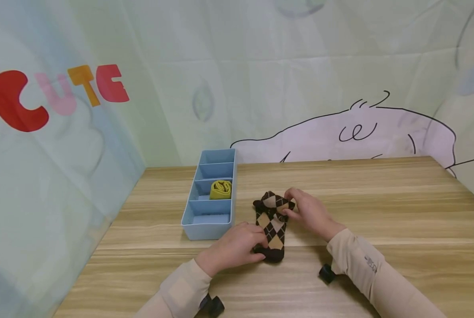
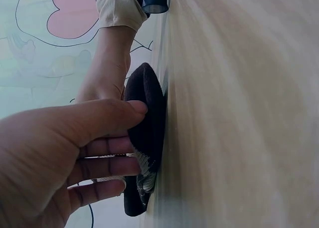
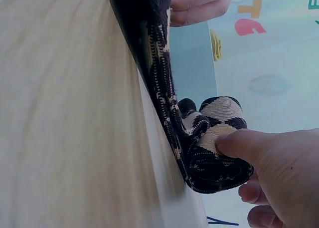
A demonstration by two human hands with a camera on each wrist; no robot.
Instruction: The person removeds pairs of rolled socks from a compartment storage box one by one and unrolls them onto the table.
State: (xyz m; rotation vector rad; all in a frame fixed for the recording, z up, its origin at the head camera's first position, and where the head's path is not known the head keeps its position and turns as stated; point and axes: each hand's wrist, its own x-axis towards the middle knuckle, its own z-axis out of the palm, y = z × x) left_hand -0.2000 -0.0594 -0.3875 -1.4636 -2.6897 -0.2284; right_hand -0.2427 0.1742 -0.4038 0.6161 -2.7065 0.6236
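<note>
Dark argyle socks [image 1: 274, 232] with tan and grey diamonds lie in layers on the table, their far end rolled up. My right hand [image 1: 310, 212] grips that roll [image 3: 219, 113], thumb on its patterned outer face and fingers partly hidden behind it. At the near dark end, my left hand [image 1: 238, 245] touches the socks' left edge. In the left wrist view, its thumb lies against the dark fabric [image 2: 144, 88], and its other fingers are loosely extended beside the fabric.
Left of the socks stands a blue divided box [image 1: 209, 232] with several compartments in a row. A rolled yellow-green sock-like bundle [image 1: 221, 190] sits in the second compartment from the front. The wooden table [image 1: 380, 198] ends at a printed cloth backdrop [image 1: 300, 88].
</note>
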